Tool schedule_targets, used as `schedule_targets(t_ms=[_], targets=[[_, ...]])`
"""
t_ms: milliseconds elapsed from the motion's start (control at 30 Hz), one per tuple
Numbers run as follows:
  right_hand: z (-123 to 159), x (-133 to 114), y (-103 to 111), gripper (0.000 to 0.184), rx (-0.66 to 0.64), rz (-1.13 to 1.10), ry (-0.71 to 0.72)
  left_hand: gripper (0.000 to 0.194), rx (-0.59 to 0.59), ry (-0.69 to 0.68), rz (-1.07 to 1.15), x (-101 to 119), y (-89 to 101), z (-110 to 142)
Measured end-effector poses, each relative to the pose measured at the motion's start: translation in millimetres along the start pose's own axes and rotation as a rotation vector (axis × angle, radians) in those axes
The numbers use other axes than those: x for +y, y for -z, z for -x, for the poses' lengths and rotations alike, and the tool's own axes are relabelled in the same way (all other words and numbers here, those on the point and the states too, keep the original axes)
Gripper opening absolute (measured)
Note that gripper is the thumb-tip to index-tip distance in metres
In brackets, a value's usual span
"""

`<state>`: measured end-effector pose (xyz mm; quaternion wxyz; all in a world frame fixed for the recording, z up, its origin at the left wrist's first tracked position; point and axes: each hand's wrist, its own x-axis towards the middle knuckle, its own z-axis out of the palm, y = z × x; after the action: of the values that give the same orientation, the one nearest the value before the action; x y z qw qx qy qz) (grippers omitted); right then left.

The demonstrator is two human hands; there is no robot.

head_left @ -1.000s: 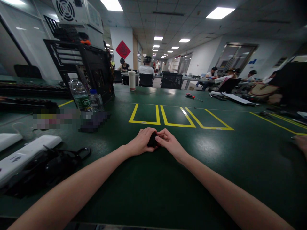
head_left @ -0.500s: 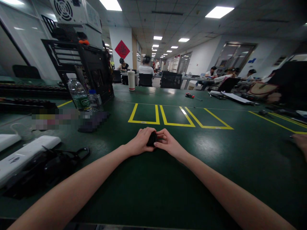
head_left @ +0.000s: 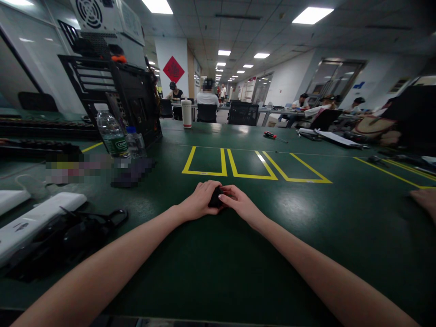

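Both my hands meet at the middle of a dark green table (head_left: 218, 272). My left hand (head_left: 199, 202) is curled around a small black object (head_left: 215, 198), most of it hidden by the fingers. My right hand (head_left: 240, 203) pinches the same black object from the right, fingers pressed together. Both wrists rest on the table top. Just beyond the hands lie yellow taped boxes (head_left: 252, 164).
A water bottle (head_left: 111, 131) and an open black computer case (head_left: 129, 97) stand at the left. White devices (head_left: 37, 218) and black straps (head_left: 68, 236) lie near left. A red-handled screwdriver (head_left: 270, 135) lies far off. Another person's hand (head_left: 424, 200) rests at the right edge. People sit at far tables.
My right fingers have shifted slightly over the black object, covering more of it. Arms stay in place.
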<state>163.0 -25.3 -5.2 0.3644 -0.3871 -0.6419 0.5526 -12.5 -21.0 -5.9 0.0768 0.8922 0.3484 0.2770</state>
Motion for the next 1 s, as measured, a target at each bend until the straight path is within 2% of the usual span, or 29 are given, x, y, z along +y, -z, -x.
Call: schedule_targets(t_ms=[67,200,367,567,733,833,1000], targets=[[-0.5,0.3,1.0,0.026,-0.029,-0.028,0.031,0.056,0.004,0.0,-0.011,-1.1,-0.9,0.3],[1.3,-0.4,1.1,0.032,-0.065,-0.093,0.076,0.059,0.015,0.007,-0.019,-2.1,-2.5,0.4],[3.5,-1.7,-2.3,0.019,0.0,-0.077,0.079,0.056,0.002,0.005,-0.005,0.6,0.1,-0.2],[1.3,-0.8,-2.4,0.028,0.038,-0.027,0.001,0.057,0.0,-0.01,-0.012,2.0,2.1,0.0],[1.8,-3.0,1.0,0.023,-0.029,-0.047,0.011,0.056,0.011,-0.001,0.005,0.5,1.0,0.7],[4.0,-5.4,1.8,0.028,-0.069,-0.076,0.023,0.057,0.012,-0.003,0.0,-0.1,0.8,0.8],[2.4,-0.8,-0.4,0.022,0.01,-0.052,0.02,0.058,0.001,-0.015,-0.017,-0.3,0.2,0.4]])
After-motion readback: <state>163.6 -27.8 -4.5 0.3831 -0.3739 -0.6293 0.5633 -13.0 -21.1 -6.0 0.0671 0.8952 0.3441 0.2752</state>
